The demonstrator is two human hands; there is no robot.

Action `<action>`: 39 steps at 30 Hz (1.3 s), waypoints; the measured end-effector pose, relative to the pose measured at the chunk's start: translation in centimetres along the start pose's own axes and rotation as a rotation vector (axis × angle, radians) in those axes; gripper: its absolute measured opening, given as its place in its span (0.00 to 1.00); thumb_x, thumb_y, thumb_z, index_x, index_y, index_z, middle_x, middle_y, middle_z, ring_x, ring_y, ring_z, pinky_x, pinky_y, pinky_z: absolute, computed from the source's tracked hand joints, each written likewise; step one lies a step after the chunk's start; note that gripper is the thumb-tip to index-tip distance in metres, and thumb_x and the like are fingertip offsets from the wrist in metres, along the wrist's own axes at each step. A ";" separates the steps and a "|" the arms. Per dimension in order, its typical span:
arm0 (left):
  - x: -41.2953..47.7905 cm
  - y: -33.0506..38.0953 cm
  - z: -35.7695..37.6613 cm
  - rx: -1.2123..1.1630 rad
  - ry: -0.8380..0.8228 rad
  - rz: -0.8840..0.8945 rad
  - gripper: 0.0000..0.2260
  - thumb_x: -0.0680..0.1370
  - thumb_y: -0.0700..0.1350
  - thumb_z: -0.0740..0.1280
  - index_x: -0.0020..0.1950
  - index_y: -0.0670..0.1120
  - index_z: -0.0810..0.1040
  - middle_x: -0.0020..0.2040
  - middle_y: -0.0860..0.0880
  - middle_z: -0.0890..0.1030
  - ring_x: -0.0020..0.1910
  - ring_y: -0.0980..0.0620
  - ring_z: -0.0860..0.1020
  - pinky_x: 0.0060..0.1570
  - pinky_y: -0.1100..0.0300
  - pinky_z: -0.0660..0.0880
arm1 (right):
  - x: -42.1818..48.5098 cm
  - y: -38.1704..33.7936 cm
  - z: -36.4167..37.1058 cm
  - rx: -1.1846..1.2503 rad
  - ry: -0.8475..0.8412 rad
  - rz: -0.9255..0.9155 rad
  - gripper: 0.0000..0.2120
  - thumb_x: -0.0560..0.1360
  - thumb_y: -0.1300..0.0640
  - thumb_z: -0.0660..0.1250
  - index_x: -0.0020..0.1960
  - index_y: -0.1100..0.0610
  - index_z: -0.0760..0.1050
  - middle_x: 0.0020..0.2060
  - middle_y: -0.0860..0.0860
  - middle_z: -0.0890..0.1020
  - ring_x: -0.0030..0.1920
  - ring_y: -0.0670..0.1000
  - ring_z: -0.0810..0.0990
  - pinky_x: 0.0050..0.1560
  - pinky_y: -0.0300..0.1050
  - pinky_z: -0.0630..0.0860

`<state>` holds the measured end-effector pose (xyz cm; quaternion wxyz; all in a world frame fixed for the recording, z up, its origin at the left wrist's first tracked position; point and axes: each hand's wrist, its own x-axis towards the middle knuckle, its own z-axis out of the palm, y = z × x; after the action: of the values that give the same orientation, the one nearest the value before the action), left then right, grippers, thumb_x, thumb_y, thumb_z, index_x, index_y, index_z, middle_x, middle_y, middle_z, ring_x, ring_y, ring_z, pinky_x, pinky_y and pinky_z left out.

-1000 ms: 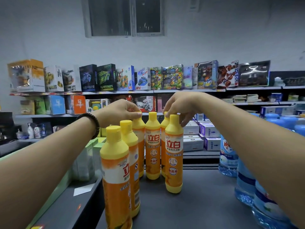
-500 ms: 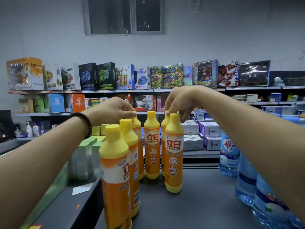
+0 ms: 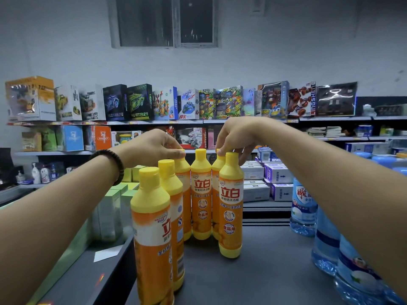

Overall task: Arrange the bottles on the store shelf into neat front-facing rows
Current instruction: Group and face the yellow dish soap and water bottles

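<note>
Several orange dish-soap bottles with yellow caps stand on a dark shelf top (image 3: 264, 271). The nearest bottle (image 3: 153, 234) and the one behind it (image 3: 174, 205) show their labels turned sideways. My left hand (image 3: 152, 148) pinches the cap of the third left bottle (image 3: 184, 170). My right hand (image 3: 235, 137) grips the cap of a back right bottle (image 3: 217, 172), which is mostly hidden. A front-facing bottle (image 3: 231, 205) stands before it, and another (image 3: 201, 194) stands in the middle.
Large blue water bottles (image 3: 304, 208) line the right edge. Pale green boxes (image 3: 114, 208) sit lower left beside a white paper slip (image 3: 105, 254). Shelves of toy boxes (image 3: 165, 104) run along the back wall.
Both hands stay on the same caps. The view has shifted slightly, and the bottles under my hands have barely moved.
</note>
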<state>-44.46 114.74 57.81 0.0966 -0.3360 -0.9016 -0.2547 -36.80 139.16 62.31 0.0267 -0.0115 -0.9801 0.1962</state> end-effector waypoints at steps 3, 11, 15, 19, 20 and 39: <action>-0.1 0.1 0.1 -0.012 -0.009 -0.026 0.14 0.81 0.56 0.72 0.61 0.50 0.87 0.54 0.53 0.87 0.54 0.53 0.84 0.52 0.56 0.82 | -0.5 0.0 0.0 0.028 -0.007 0.003 0.12 0.81 0.58 0.75 0.63 0.58 0.84 0.52 0.59 0.88 0.46 0.59 0.91 0.46 0.58 0.89; -0.9 -0.5 1.5 -0.179 -0.032 -0.103 0.19 0.75 0.61 0.74 0.62 0.54 0.82 0.54 0.55 0.83 0.54 0.55 0.82 0.46 0.58 0.78 | -3.5 1.3 1.4 0.329 0.244 -0.028 0.18 0.84 0.46 0.68 0.66 0.58 0.80 0.52 0.56 0.86 0.48 0.56 0.88 0.49 0.56 0.88; -2.0 -2.8 2.9 -0.242 -0.015 -0.110 0.10 0.79 0.60 0.73 0.58 0.59 0.82 0.52 0.57 0.87 0.52 0.55 0.86 0.45 0.61 0.80 | -7.3 2.9 6.3 0.608 0.625 -0.006 0.14 0.83 0.43 0.68 0.59 0.53 0.80 0.49 0.51 0.85 0.50 0.54 0.86 0.52 0.60 0.86; -4.3 -3.4 3.8 -0.398 0.094 -0.143 0.05 0.84 0.46 0.71 0.55 0.57 0.80 0.52 0.53 0.86 0.53 0.49 0.85 0.48 0.55 0.83 | -10.4 4.5 13.4 0.553 0.532 0.109 0.22 0.77 0.39 0.75 0.64 0.48 0.73 0.51 0.44 0.82 0.50 0.46 0.83 0.43 0.44 0.80; -5.2 -3.2 4.0 -0.450 0.143 -0.152 0.08 0.83 0.42 0.71 0.55 0.56 0.78 0.53 0.50 0.84 0.55 0.46 0.83 0.53 0.48 0.82 | -10.5 4.7 14.9 0.510 0.486 0.137 0.26 0.75 0.38 0.76 0.65 0.47 0.72 0.53 0.44 0.82 0.52 0.46 0.83 0.45 0.44 0.81; -19.0 1.1 8.7 -0.840 0.486 -0.225 0.16 0.80 0.58 0.62 0.59 0.51 0.82 0.49 0.50 0.90 0.48 0.47 0.88 0.41 0.53 0.85 | -10.0 5.5 19.3 0.426 0.473 0.136 0.33 0.73 0.43 0.81 0.73 0.49 0.73 0.64 0.47 0.83 0.57 0.46 0.79 0.60 0.51 0.82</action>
<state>-29.40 109.39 44.21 0.1321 -0.1776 -0.7031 -0.6758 -27.83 136.54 41.92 0.2421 -0.1165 -0.8806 0.3902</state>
